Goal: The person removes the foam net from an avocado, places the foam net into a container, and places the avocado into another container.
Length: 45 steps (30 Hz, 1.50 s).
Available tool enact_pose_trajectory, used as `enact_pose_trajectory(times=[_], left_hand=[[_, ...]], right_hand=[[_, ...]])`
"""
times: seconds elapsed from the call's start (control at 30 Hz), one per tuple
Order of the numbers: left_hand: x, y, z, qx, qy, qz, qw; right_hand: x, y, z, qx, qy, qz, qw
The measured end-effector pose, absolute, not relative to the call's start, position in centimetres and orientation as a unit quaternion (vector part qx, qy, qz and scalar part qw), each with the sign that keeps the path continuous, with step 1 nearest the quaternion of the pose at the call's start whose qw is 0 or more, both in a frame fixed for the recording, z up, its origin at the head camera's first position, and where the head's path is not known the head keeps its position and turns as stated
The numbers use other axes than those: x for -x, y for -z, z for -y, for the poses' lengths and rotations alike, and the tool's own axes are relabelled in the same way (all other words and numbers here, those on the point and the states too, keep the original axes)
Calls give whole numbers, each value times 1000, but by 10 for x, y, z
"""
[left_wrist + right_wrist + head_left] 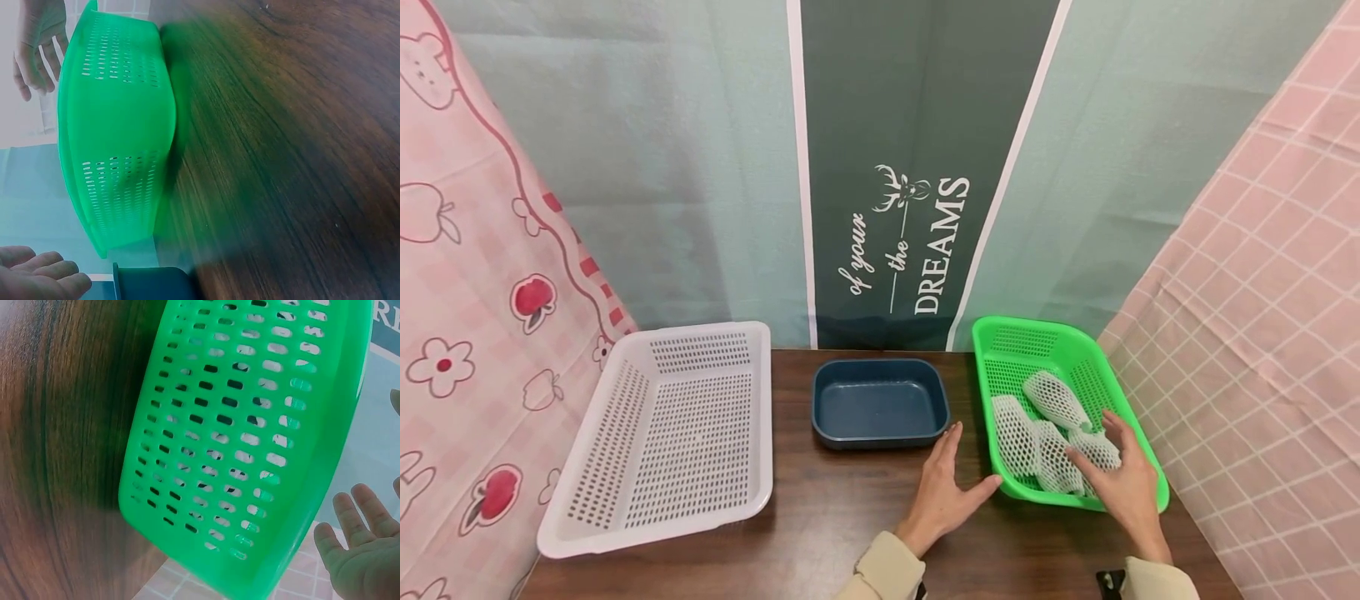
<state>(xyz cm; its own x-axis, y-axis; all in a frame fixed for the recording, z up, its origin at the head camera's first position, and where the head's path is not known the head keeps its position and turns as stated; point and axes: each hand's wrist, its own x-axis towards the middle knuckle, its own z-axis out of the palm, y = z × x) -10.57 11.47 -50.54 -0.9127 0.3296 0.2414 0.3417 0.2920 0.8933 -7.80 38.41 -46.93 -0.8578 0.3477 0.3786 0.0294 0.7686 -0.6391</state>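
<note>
White nets point(1017, 437) lie in the green basket point(1026, 340), beneath and left of the right grip point(1123, 485), whose fingers are parted, holding nothing. Just ahead of the left grip point(943, 500), also spread and empty, is the blue dish point(880, 410); farther left, a white basket point(696, 442) stands on the desk point(820, 517).

Reads "of your", "the" and "DREAMS" in white lettering point(942, 247) running up the dark green panel point(928, 75) of the backdrop cloth point(685, 167). In the right wrist view, shows only cut-off letters point(382, 309), apparently "RE", on that panel.
</note>
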Motion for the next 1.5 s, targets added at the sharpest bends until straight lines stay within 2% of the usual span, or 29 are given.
enact_pose_trajectory(times=[0.7,1.0,1.17,1.5], left_hand=[[112,518,-128,192,553,810,-32],[115,517,-133,207,566,796,-52],[116,520,-135,220,567,792,-45],[118,526,-139,222,567,792,-44]], right_hand=[[73,467,-405,99,-286,927,224],[74,471,-417,76,-269,934,224],[73,471,-420,59,-252,941,220],[71,473,-426,51,-250,952,168]])
